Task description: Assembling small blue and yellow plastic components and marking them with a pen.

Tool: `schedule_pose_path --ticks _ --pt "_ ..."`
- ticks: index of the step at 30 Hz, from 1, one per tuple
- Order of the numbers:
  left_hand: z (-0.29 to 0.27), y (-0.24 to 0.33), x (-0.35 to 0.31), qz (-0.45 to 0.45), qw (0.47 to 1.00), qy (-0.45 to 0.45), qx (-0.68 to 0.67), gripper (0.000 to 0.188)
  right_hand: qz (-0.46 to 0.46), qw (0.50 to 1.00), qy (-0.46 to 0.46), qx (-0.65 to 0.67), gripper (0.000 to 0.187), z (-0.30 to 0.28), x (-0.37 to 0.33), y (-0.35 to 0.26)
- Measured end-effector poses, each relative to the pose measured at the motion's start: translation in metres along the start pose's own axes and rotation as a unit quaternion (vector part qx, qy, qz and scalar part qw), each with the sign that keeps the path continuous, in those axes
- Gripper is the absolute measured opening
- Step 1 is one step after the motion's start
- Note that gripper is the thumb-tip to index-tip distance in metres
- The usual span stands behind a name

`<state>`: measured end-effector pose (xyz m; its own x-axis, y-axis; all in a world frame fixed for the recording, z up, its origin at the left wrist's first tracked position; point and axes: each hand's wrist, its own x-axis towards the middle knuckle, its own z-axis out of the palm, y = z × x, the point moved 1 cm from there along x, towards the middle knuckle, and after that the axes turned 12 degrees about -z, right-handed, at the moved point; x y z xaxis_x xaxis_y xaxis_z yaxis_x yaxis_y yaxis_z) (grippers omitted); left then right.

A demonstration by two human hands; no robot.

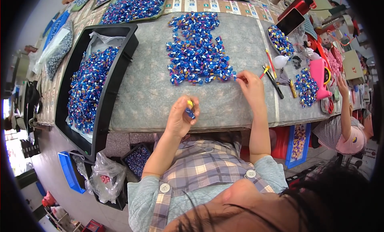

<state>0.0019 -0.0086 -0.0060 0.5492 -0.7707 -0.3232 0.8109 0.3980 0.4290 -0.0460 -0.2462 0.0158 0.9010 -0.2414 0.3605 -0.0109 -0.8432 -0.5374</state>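
A spread of small glossy beads (196, 56), mostly blue with white, amber and purple among them, lies on the grey cloth-covered table (148, 72). My left hand (182, 114) is curled near the front edge, closed round small blue and yellow beads that show between thumb and fingers. At the near right corner of the spread my right hand (251, 87) has its thumb and index finger pressed together beside a blue bead. Whether that bead is between the fingertips, I cannot tell.
On the left stands a black bin (130, 52) lined with plastic, full of similar beads. To the right lie pens (274, 84), a bead-filled tray (281, 42), a loose bead heap (307, 88), a dark phone (291, 22) and a pink holder (318, 78). Another person (346, 132) sits at far right.
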Motion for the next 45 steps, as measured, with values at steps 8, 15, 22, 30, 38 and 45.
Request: schedule_pose_path --ticks 8,15,22,30,38,45 --pt "0.019 -0.013 0.004 -0.081 0.99 0.021 0.117 0.024 -0.133 0.982 0.001 0.134 0.015 -0.008 -0.03 -0.077" --pt "0.017 -0.014 0.001 -0.118 0.988 -0.029 0.093 0.025 -0.13 0.962 0.028 0.237 0.04 -0.002 -0.036 -0.088" --pt "0.015 -0.017 -0.003 -0.142 0.984 -0.033 0.106 0.036 -0.129 0.944 -0.077 0.295 0.053 0.007 -0.034 -0.085" --pt "0.015 -0.015 -0.009 -0.123 0.971 -0.064 0.196 0.033 -0.114 0.933 -0.071 0.334 0.041 0.004 -0.033 -0.085" --pt "0.023 -0.002 -0.01 0.127 0.857 0.008 0.5 0.026 -0.104 0.93 -0.042 0.351 0.027 0.009 -0.035 -0.077" --pt "0.033 0.003 -0.014 0.226 0.752 0.045 0.617 0.029 -0.11 0.927 -0.028 0.357 0.022 0.008 -0.038 -0.074"
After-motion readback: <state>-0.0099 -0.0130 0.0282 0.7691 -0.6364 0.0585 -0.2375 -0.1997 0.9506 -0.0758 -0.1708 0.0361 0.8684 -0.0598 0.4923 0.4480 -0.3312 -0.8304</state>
